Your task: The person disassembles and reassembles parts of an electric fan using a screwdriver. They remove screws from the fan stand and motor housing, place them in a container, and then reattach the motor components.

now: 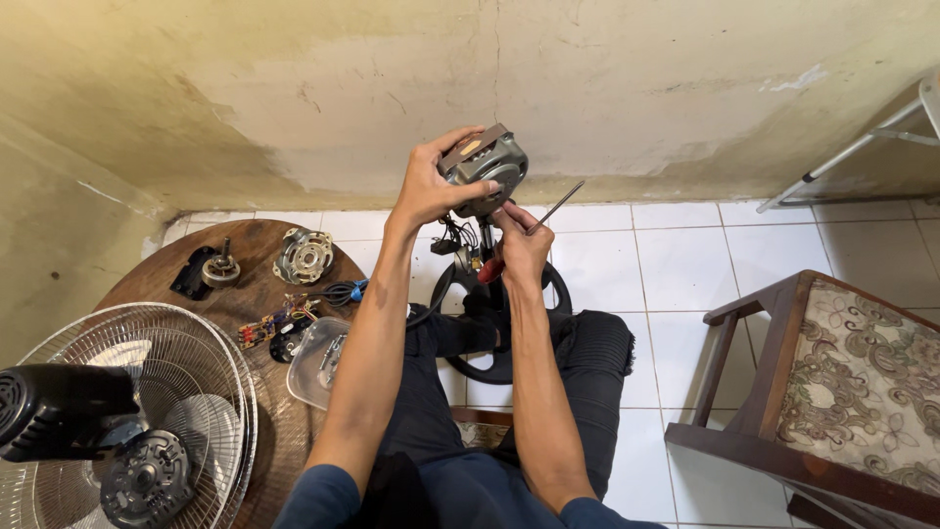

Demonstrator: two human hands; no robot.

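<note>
My left hand (431,181) is raised in front of the wall and grips a grey metal fan motor housing (487,165) from the left side. Wires (460,237) hang down from the housing toward a black round fan base (501,323) between my knees. My right hand (524,245) sits just below the housing and holds a screwdriver (548,214) with a red handle. Its metal shaft points up and to the right, away from the housing. The fingertips of my right hand touch the underside of the housing.
A round wooden table (257,284) on the left carries a metal motor part (303,255), a small black part with a shaft (217,268), a circuit board (269,325), cables and a clear plastic tub (318,360). A standing fan with wire guard (127,411) is bottom left. A cushioned wooden chair (842,392) stands right.
</note>
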